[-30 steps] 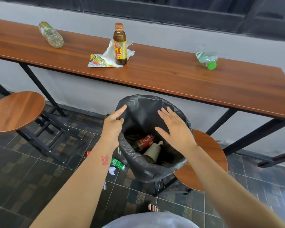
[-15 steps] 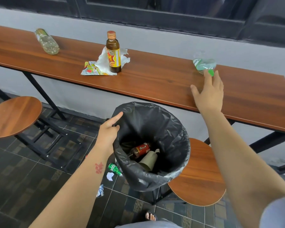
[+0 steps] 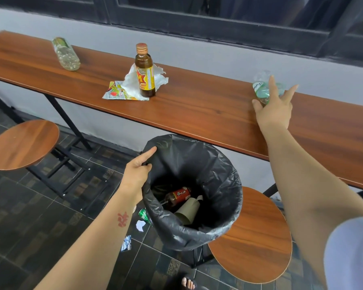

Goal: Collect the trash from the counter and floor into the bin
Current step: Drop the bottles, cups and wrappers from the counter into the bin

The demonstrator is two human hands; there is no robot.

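My left hand (image 3: 137, 174) grips the left rim of the bin (image 3: 224, 185), which is lined with a black bag and holds a red-labelled bottle and a paper cup. My right hand (image 3: 274, 107) reaches over the wooden counter (image 3: 208, 105) and closes around a crushed clear bottle (image 3: 260, 87) with a green label; thumb and fingers touch it while the little finger sticks out. A brown glass bottle (image 3: 145, 70) stands upright on a white tissue (image 3: 134, 80) beside a colourful wrapper (image 3: 117, 93). A clear plastic bottle (image 3: 65, 54) lies at the far left.
On the tiled floor left of the bin lie a green can (image 3: 144, 215), a white paper scrap (image 3: 140, 225) and a small blue wrapper (image 3: 126, 243). Round wooden stools stand at the left (image 3: 23, 143) and under the bin's right side (image 3: 254, 241). My sandalled foot (image 3: 188, 282) shows at the bottom.
My right hand left the bin opening, crossed to the counter's right part and reached the crushed bottle. My left hand stayed on the bin rim.
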